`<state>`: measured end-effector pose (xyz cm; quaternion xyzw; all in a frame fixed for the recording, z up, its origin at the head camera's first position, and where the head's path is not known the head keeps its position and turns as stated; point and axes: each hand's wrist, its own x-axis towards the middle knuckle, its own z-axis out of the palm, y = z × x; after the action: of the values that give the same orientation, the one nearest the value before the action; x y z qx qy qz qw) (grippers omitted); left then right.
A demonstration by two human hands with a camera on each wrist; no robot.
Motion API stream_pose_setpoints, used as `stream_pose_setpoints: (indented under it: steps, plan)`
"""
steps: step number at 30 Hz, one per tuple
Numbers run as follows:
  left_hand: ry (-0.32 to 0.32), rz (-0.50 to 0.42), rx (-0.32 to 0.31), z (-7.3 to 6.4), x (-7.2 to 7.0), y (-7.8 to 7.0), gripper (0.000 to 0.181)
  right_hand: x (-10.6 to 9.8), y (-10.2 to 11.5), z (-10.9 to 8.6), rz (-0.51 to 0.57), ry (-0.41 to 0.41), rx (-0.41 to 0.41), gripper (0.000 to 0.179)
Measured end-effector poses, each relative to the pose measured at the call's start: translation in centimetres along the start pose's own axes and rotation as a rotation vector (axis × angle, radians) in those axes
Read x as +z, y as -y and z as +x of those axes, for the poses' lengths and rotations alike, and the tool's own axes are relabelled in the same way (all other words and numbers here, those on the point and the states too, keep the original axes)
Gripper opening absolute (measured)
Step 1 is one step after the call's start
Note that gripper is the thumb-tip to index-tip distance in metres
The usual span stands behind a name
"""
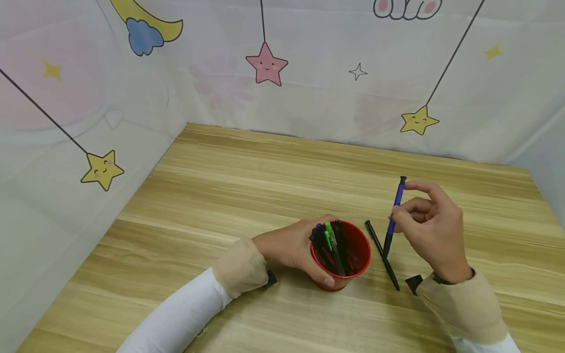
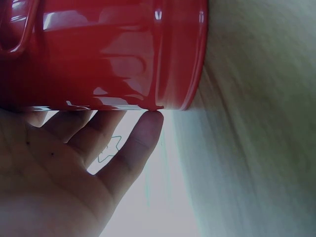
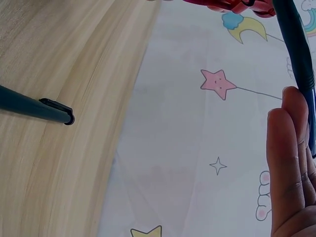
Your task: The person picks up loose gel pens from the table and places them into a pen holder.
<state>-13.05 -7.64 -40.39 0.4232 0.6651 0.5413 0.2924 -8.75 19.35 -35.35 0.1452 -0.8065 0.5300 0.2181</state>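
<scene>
My left hand [image 1: 289, 247] holds a red cup [image 1: 335, 283] from its left side, thumb along the near wall and fingers behind. In the left wrist view, fingertips meet the wall of the cup [image 2: 98, 64] near its base. Several pens stand leaning inside, among them a bright green pen [image 1: 330, 233] and dark ones. Right of the cup, my right hand [image 1: 437, 228] pinches a blue pen [image 1: 397, 196] with a black grip, its tip slanting down. The index fingertip is at its top end. A black pen [image 1: 391, 274] lies on the table, overlapped by the blue pen's tip in the head view.
The wood-grain table [image 1: 212, 196] is bordered at the back and sides by a pale cloth backdrop [image 1: 318, 108] printed with stars and a moon. Small black pieces stick out from the cuffs [image 1: 243, 267] at both wrists.
</scene>
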Motion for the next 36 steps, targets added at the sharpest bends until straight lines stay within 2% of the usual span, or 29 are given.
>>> stream_pose_setpoints:
  steps: [6, 18, 26, 33, 36]
  plan:
    - [0.0, -0.002, -0.002, 0.02, 0.04, 0.02, 0.084, -0.05, 0.12, 0.03, 0.048, -0.007, -0.015, 0.043]
    - [-0.004, 0.018, -0.004, -0.06, 0.06, 0.13, 0.083, 0.11, 0.12, -0.06, 0.218, -0.022, -0.044, 0.044]
    - [-0.001, -0.006, -0.007, -0.08, 0.08, 0.11, 0.083, 0.13, 0.12, -0.07, 0.251, -0.034, -0.045, 0.043]
    - [-0.005, -0.016, -0.018, -0.15, 0.11, 0.02, 0.083, 0.07, 0.76, -0.09, 0.199, -0.045, -0.018, 0.041]
    - [-0.007, -0.014, -0.018, -0.2, 0.13, -0.04, 0.083, 0.06, 0.89, -0.1, 0.214, -0.044, -0.017, 0.04]
